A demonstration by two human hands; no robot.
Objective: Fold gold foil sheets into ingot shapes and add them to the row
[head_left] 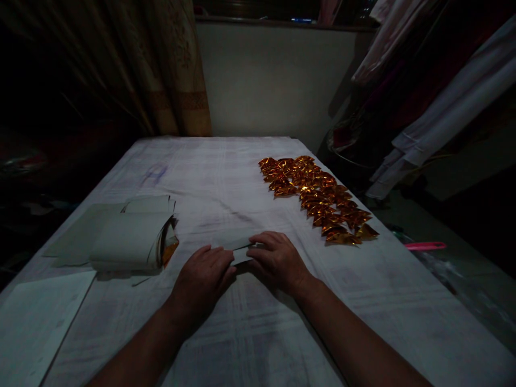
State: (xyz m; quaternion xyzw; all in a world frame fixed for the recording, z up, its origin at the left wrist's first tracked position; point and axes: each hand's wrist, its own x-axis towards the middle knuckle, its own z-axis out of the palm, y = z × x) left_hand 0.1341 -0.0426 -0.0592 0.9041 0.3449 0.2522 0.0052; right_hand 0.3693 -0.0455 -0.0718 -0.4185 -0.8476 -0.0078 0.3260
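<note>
Both my hands rest on the cloth-covered table (226, 177) near its front middle. My left hand (203, 277) and my right hand (278, 258) pinch a small pale sheet of paper (238, 249) between them, fingers curled onto it and pressing it against the table. A curled stack of pale sheets (129, 239) with a gold foil underside lies to the left of my left hand. Several folded gold foil pieces (318, 196) lie in rows on the right side of the table, beyond my right hand.
A flat pale sheet (36, 317) lies at the front left corner. Curtains (177, 70) hang at the back left, and clothes (435, 91) hang at the right. A pink object (425, 246) lies off the table's right edge. The room is dark.
</note>
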